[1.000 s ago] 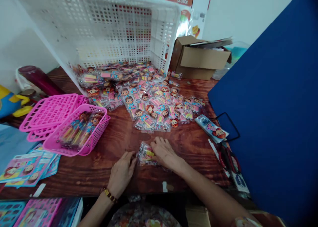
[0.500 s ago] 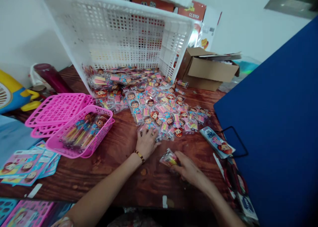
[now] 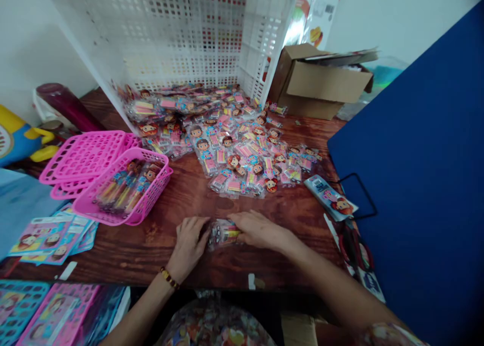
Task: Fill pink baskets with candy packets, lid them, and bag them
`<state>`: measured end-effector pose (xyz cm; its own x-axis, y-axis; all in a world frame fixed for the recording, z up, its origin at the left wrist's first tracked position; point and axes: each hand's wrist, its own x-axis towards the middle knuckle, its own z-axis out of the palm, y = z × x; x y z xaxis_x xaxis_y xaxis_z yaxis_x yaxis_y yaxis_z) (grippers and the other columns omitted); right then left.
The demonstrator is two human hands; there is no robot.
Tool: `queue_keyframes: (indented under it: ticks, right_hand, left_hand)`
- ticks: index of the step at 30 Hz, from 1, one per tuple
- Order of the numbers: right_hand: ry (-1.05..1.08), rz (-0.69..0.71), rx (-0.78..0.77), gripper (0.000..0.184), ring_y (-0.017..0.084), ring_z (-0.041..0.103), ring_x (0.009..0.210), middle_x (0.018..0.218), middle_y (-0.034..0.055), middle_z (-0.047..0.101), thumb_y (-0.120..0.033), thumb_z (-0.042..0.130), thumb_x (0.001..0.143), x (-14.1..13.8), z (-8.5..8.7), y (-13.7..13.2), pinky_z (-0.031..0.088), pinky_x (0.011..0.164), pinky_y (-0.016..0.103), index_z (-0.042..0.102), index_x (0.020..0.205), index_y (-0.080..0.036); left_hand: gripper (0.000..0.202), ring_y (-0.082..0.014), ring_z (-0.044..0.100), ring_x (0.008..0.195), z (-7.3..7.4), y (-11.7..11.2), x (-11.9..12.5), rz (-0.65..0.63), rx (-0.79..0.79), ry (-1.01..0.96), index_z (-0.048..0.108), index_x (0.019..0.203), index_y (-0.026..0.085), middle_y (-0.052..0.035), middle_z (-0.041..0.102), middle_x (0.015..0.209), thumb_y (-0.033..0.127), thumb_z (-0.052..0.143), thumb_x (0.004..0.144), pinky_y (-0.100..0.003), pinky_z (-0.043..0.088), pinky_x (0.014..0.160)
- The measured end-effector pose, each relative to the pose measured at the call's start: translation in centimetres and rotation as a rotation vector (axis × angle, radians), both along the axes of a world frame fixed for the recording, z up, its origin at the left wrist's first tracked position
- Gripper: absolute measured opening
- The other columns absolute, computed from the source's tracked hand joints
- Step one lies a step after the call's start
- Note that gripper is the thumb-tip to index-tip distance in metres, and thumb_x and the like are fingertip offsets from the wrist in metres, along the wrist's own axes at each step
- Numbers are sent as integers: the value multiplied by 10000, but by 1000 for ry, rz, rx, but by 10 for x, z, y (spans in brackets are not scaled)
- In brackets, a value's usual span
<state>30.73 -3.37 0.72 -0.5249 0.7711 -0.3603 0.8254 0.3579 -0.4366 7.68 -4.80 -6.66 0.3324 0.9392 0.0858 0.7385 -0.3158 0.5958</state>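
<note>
On the table near the front edge, my right hand (image 3: 260, 230) is closed around the right end of some small clear plastic packets (image 3: 224, 233) with pink and yellow contents. At their left end is my left hand (image 3: 189, 242), fingers curled and thumb against the plastic; a beaded bracelet is on its wrist. How many packets lie between the hands cannot be made out. Behind them spreads a heap of similar packets (image 3: 249, 159) printed with cartoon heads. It spills from a white perforated crate (image 3: 260, 48) tipped on its side.
Left of my hands stands a pink basket (image 3: 151, 197) with long packets inside, beside pink lattice lids (image 3: 85, 157). Printed cards (image 3: 49, 240) lie at the left. On the right are a printed pouch (image 3: 328, 197), scissors (image 3: 350, 245) and a blue panel (image 3: 419, 184). A cardboard box (image 3: 321, 86) sits behind.
My left hand has left the heap's edge and come toward me to the packets. My right hand has moved left with its packets, so both hands now meet there. The view has tilted down.
</note>
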Motion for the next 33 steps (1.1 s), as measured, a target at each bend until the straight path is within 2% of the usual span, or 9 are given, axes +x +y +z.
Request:
queue_keyframes:
  ticks: [4, 8, 12, 15, 18, 21, 27, 30, 33]
  right_hand:
    - [-225, 24, 163, 267, 306, 550, 1080, 1151, 168, 599, -173, 592, 832, -21, -12, 7, 421, 902, 430, 607, 1096, -138]
    - [-217, 48, 159, 327, 302, 533, 1078, 1166, 152, 588, -224, 671, 790, -17, -8, 4, 386, 942, 454, 579, 1095, -149]
    - [-160, -35, 94, 324, 286, 541, 1064, 1125, 130, 626, -198, 648, 784, -12, -11, -5, 332, 986, 471, 541, 1085, -142]
    - [-133, -86, 77, 295, 289, 540, 1074, 1122, 117, 624, -191, 643, 778, -7, -18, -15, 320, 992, 477, 541, 1054, -159]
    - [-116, -114, 81, 242, 287, 531, 1108, 1157, 110, 602, -195, 628, 793, 0, -25, -24, 359, 974, 441, 553, 1023, -192]
    - [-62, -125, 85, 228, 267, 545, 1106, 1172, 100, 596, -182, 595, 816, 8, -34, -31, 395, 957, 409, 545, 1035, -219]
    - [7, -110, 70, 306, 249, 566, 1138, 1197, 69, 623, -161, 561, 838, 15, -46, -36, 286, 1071, 492, 478, 1120, -247]
    - [-17, -132, 80, 176, 245, 598, 1055, 1102, 57, 647, -193, 555, 858, 14, -38, -33, 367, 968, 410, 492, 1019, -230]
    - [-27, -170, 98, 107, 232, 612, 972, 1013, 47, 656, -233, 560, 871, 18, -27, -31, 392, 811, 320, 487, 948, -221]
  left_hand:
    - [264, -262, 524, 1072, -6, -10, -3, -2, 42, 66, 620, 1136, 273, -65, 635, 1117, 221, 527, 895, -442, 399, 893]
    - [214, -234, 547, 1060, 2, 1, 1, 44, -2, 23, 608, 1093, 283, -41, 653, 1086, 247, 490, 918, -409, 404, 904]
    - [274, -284, 524, 1097, 14, 53, 22, 222, -21, 58, 573, 1139, 227, -101, 637, 1145, 359, 410, 963, -476, 372, 948]
    - [346, -377, 462, 1124, 15, 97, 41, 306, -15, 111, 616, 992, 167, -183, 621, 1101, 467, 455, 933, -572, 324, 940]
    - [248, -354, 469, 1107, 10, 121, 51, 326, -24, 113, 605, 945, 177, -167, 621, 1097, 415, 561, 890, -528, 339, 918]
    - [110, -300, 506, 1062, 5, 122, 49, 346, -40, 67, 587, 899, 201, -110, 651, 1033, 308, 590, 878, -471, 357, 898]
    - [56, -162, 606, 837, 3, 105, 21, 376, -34, -112, 536, 842, 211, 1, 664, 832, 212, 518, 894, -299, 437, 781]
    - [92, -136, 608, 730, 1, 101, 4, 406, -15, -195, 503, 799, 211, 18, 628, 749, 232, 491, 888, -243, 452, 676]
    - [88, -151, 616, 727, -1, 107, -9, 439, 20, -252, 495, 794, 215, 11, 611, 740, 260, 487, 868, -256, 476, 679]
